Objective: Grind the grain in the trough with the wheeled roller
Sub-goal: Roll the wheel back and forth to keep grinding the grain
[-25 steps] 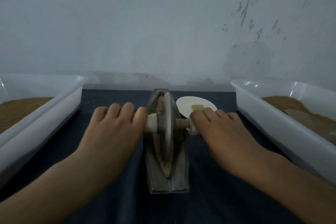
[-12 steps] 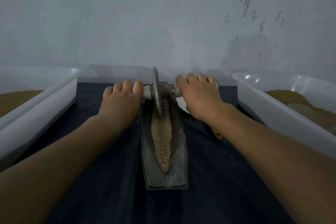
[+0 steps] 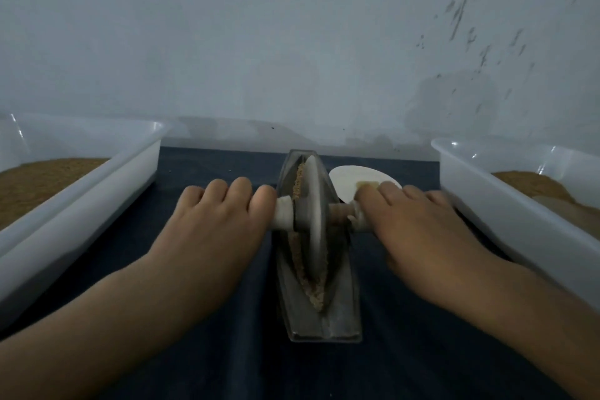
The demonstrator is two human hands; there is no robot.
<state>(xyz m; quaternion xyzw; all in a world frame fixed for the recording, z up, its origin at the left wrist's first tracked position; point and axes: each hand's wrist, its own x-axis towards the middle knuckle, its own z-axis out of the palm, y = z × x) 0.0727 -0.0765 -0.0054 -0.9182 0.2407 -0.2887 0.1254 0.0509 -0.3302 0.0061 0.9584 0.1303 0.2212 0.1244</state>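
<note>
Hands clamped on the 2 ends of a wheeled roller (image 3: pixel 313 221) standing in a metal trough (image 3: pixel 341 318).

Seen from beside the person: the left hand (image 3: pixel 211 224) lies palm down, its 4 fingers curled over the pale left handle (image 3: pixel 284 214). The right hand (image 3: pixel 418 227) curls the same way over the right handle, and both thumbs are hidden. The hands sit apart, 1 on each side of the trough. The roller's disc stands upright around the trough's middle, on a strip of tan grain (image 3: pixel 316 294) that shows at the near tip and along the disc's left. The trough lies on a dark cloth (image 3: pixel 207 166), between a left tray (image 3: pixel 97 191) and a right tray (image 3: pixel 506 204), both white and holding brown powder. A white dish (image 3: pixel 350 177) sits just past the right fingers.
</note>
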